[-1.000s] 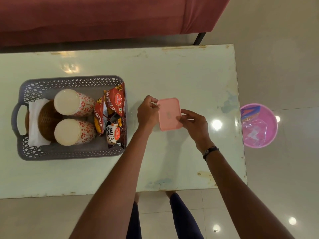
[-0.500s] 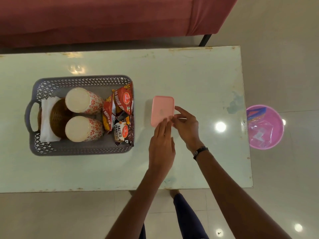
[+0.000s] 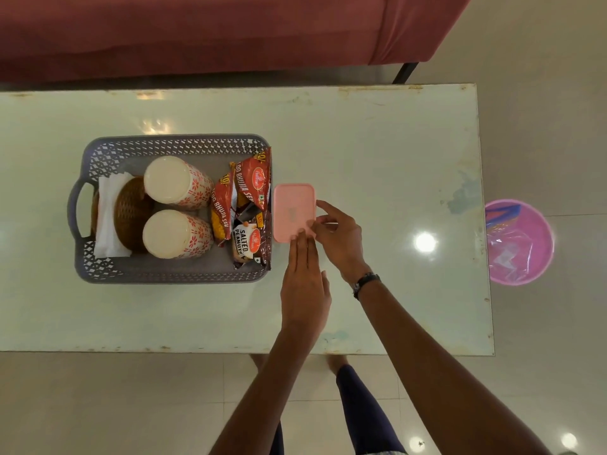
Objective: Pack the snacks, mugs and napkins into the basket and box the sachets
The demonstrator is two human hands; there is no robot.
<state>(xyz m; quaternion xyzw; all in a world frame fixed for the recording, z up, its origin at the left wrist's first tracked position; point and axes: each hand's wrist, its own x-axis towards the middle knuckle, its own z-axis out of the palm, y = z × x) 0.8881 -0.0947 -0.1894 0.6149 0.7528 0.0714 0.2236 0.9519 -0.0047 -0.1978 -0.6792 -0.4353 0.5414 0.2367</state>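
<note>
A grey lattice basket [image 3: 98, 267] stands on the left half of the table. Inside it lie two floral mugs [image 3: 179, 183] [image 3: 177, 234], white napkins [image 3: 106, 221] around a brown woven holder [image 3: 131, 215], and red snack packets [image 3: 253, 182] with a salted peanuts pack [image 3: 247, 242]. A closed pink box [image 3: 293, 210] lies right beside the basket's right wall. My left hand [image 3: 303, 277] lies flat with its fingertips on the box's near edge. My right hand [image 3: 340, 238] touches the box's right edge with thumb and fingers. The sachets are not visible.
The pale glass table [image 3: 377, 152] has its right edge near a pink bin [image 3: 519, 244] with a plastic liner on the floor. A red sofa [image 3: 230, 31] runs along the far side. My legs show below the near edge.
The pink box has slid left until it lies against the basket. My left hand went from gripping its left side to resting fingertips on its near edge; my right hand followed.
</note>
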